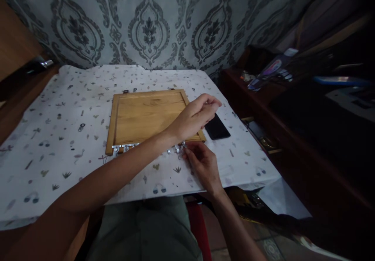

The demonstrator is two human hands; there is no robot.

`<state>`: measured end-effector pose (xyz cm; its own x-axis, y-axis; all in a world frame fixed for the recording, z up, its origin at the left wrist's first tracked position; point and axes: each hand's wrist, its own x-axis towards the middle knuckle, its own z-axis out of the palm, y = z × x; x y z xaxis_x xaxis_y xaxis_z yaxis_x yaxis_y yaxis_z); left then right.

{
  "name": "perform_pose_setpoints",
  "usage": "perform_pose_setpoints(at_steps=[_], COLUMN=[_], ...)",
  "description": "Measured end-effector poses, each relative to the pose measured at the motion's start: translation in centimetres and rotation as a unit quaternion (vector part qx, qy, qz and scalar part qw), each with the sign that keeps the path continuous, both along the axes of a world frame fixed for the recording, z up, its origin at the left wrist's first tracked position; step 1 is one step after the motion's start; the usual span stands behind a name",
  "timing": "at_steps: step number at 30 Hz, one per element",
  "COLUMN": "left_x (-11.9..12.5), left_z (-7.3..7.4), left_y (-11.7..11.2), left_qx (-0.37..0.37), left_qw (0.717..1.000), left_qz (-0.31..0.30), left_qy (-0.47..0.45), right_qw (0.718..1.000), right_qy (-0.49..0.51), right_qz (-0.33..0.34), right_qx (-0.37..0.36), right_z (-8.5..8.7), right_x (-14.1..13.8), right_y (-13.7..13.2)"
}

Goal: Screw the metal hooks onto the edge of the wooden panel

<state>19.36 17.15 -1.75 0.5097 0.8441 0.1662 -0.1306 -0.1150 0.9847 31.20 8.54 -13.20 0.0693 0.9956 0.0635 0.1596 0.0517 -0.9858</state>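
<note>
Right hand pinches a small metal fitting at the wooden board's near edge!
Left hand curls over its right side, holding what, I can't tell; the board lies flat, presumably for steadiness, other fittings within reach.

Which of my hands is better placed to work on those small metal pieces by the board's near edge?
Likely your right hand: it is right beside some metal pieces. Your left hand is farther away, near the black phone.

The right hand touches a metal piece by the wooden panel, left hand near a phone.
</note>
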Motion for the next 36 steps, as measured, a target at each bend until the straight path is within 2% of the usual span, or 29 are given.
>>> perform_pose_setpoints(at_steps=[8, 17, 31, 36], left_x=[0.49, -0.05, -0.31, -0.13], left_z=[-0.32, -0.11, 0.02, 0.08], left_y=[-0.23, 0.63, 0.59, 0.32], left_qx=[-0.028, -0.015, -0.033, -0.036], left_qw=[0.999, 0.999, 0.996, 0.997], left_qz=[0.036, -0.04, -0.064, -0.04], left_qy=[-0.022, -0.007, -0.053, -0.057], right_qw=[1.0, 0.999, 0.999, 0.999], right_qy=[-0.011, 0.033, 0.03, 0.03], right_qz=[-0.002, 0.009, 0.019, 0.024], right_qx=[-0.006, -0.009, -0.012, -0.007], right_z=[0.48, 0.16, 0.01, -0.02], right_x=[-0.11, -0.04, 0.1, 0.07], right_y=[-0.06, 0.32, 0.56, 0.66])
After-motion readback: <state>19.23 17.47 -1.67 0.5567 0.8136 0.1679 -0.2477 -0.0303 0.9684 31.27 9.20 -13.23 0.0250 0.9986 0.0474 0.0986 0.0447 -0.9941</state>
